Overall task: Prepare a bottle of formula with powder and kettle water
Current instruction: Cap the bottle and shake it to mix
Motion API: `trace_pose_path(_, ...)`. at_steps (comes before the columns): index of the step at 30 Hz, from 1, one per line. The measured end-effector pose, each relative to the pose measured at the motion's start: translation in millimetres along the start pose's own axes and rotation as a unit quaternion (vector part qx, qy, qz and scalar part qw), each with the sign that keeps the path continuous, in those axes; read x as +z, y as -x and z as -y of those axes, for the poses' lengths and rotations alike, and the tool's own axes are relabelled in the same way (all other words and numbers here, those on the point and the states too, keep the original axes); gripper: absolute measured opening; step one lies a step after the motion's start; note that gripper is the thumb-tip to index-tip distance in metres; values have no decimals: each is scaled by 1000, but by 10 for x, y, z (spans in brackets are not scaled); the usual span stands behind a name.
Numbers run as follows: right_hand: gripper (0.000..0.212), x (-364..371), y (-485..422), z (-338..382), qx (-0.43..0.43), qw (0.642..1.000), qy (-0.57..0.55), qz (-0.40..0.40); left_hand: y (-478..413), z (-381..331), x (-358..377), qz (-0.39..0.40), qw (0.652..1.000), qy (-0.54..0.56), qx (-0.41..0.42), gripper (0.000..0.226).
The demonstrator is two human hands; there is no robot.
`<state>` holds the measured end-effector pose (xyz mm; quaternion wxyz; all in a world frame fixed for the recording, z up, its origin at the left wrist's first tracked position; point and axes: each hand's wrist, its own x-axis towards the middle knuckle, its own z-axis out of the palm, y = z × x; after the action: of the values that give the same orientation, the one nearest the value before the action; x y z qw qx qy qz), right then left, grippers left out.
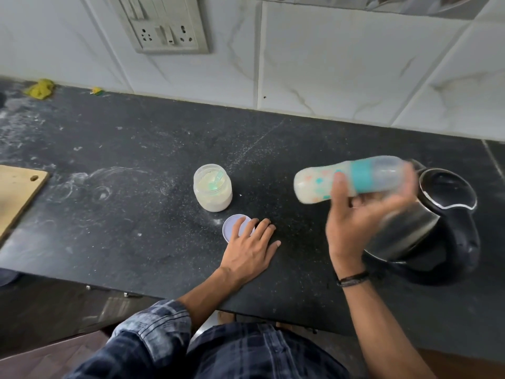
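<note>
My right hand (355,214) grips a baby bottle (322,184) held sideways above the counter, its base to the left; it is blurred and holds milky liquid. The bottle has a teal ring and a clear cap pointing right. My left hand (250,248) rests flat on the dark counter (123,187), its fingers lying on a pale round lid (232,225). An open jar of formula powder (212,188) with a green scoop inside stands just behind that lid. The steel kettle (437,214) with a black handle and lid sits at the right, partly behind my right hand.
A wooden board (19,190) lies at the left edge. Yellow scraps (41,88) lie at the back left by the tiled wall. A switch and socket panel (164,26) is on the wall. White powder dusts the counter at the left.
</note>
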<state>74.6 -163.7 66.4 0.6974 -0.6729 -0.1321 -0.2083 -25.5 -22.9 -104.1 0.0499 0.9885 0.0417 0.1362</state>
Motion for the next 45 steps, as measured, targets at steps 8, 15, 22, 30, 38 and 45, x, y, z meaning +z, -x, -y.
trace_pose_path(8, 82, -77, 141, -399, 37, 988, 98, 111, -6, 2, -8, -11, 1000, 1, 6, 46)
trace_pose_path(15, 79, -74, 293, -667, -19, 941, 256, 220, -4, -2, -11, -15, 1000, -8, 5, 47)
trace_pose_path(22, 86, -56, 398, -826, -12, 929, 279, 244, 1, 0, -4, -14, 1000, -5, 7, 47)
trace_pose_path(30, 96, -58, 465, -875, 40, 932, 269, 240, 4, 6, 15, -26, 1000, -3, 10, 47)
trace_pose_path(38, 99, -20, 498, -876, 30, 918, 294, 265, 5, 3, 13, -33, 999, 0, 10, 47)
trace_pose_path(45, 92, 18, 299, -637, -37, 947, 249, 201, 1, 2, -15, -11, 1000, -1, 4, 46)
